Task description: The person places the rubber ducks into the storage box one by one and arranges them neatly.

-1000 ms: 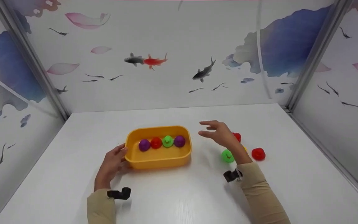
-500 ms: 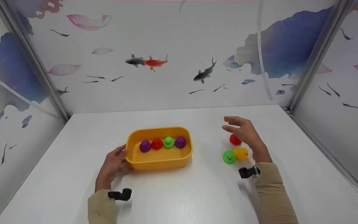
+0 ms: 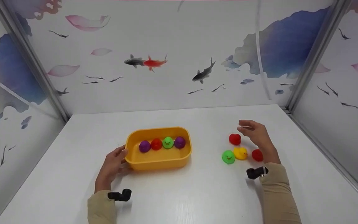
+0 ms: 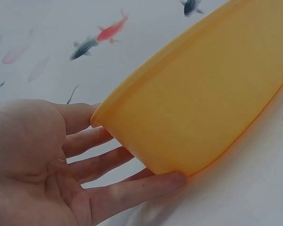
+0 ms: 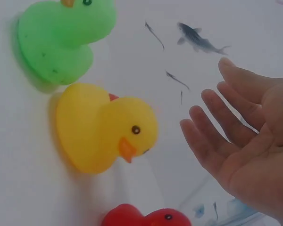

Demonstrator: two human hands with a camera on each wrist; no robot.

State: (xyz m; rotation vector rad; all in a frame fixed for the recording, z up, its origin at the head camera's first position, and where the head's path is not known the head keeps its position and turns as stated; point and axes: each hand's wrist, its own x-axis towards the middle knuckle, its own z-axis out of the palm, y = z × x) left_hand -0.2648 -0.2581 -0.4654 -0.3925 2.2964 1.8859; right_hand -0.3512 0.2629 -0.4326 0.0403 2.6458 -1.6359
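The left grip [image 3: 110,163] rests with fingers parted against the left end of the yellow tub [image 3: 157,165], pinching nothing; a push there could slide the tub over the table [image 3: 166,199] and roll the four toys [image 3: 168,142] inside it. Right of the tub, the green duck [image 3: 228,157] sits close against the yellow duck [image 3: 240,153], so grabbing one could tip the other; the back red duck [image 3: 235,139] lies behind them. Farther right of the tub, the right grip [image 3: 256,133] hangs spread, holding nothing; its low wrist could brush the outermost red duck [image 3: 257,155].

The left wrist view shows a finger at the tub's base but none of its contents, which the head view gives. The right wrist view shows the right palm, apart from the yellow duck.
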